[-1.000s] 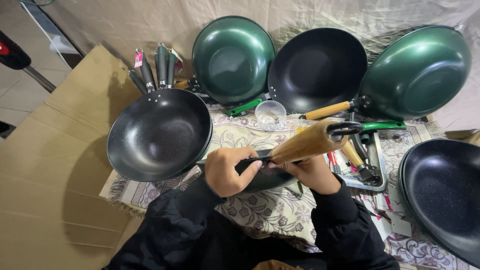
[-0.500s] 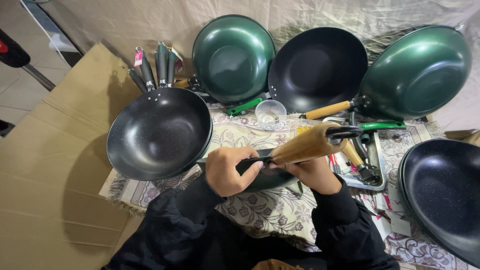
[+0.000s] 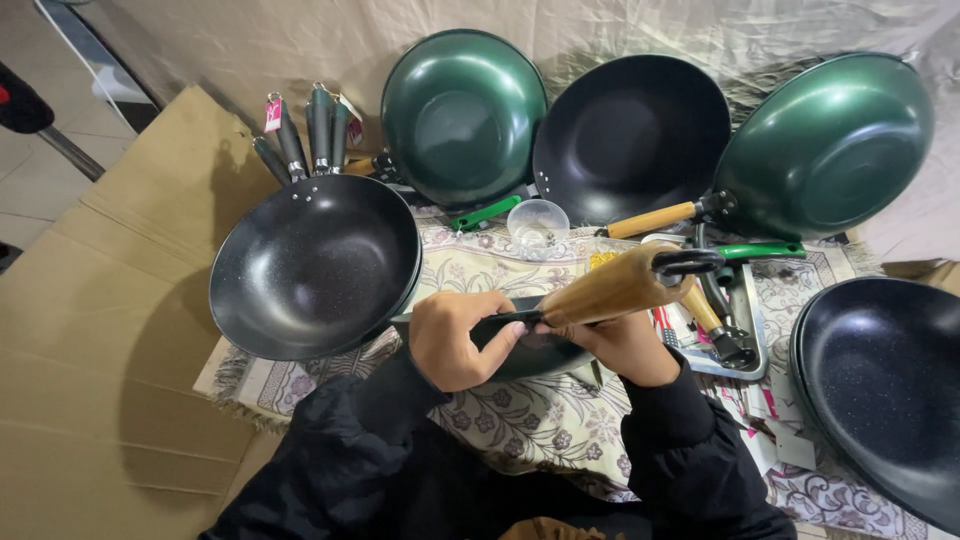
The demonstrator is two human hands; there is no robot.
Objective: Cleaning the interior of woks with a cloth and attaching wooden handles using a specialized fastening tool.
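- The left hand has its fingers curled shut around the rim of a dark pan, gripping it where the handle joins.
- The right hand closes its fingers on the base of the wooden handle, which slants up and away to a black end loop.
- The dark pan sits between and just under both hands, mostly hidden by them, resting on the patterned cloth.
- Just left of the left fingers lies a black speckled wok, with a bunch of grey handles beyond it.
- Beyond the fingers stands a small clear cup.
- Farther out, three woks lean on the backdrop: a green wok, a black wok and a second green wok.
- Right of the right fingers is a metal tray, then another black pan.
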